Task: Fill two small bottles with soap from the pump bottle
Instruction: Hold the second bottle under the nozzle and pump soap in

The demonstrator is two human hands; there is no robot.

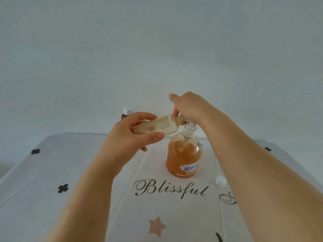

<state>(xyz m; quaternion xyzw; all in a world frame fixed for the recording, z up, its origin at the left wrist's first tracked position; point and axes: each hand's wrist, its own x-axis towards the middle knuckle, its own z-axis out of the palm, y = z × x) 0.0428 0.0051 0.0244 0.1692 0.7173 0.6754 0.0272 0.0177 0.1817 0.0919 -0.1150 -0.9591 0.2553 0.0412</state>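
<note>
Soap pump bottle [184, 154] stands on the surface [52, 172] while the left hand [129, 137] grips a small bottle [157, 127] sideways, mouth at the nozzle, and the right hand [187, 107] closes over the pump head to dispense.

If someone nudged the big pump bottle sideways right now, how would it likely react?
The pump bottle looks well over half full of amber soap, so it is probably heavy and would slide rather than tip. Its tall pump head adds some top weight, yet the right hand pressing on it likely steadies it. The tablecloth might bunch underneath.
</note>
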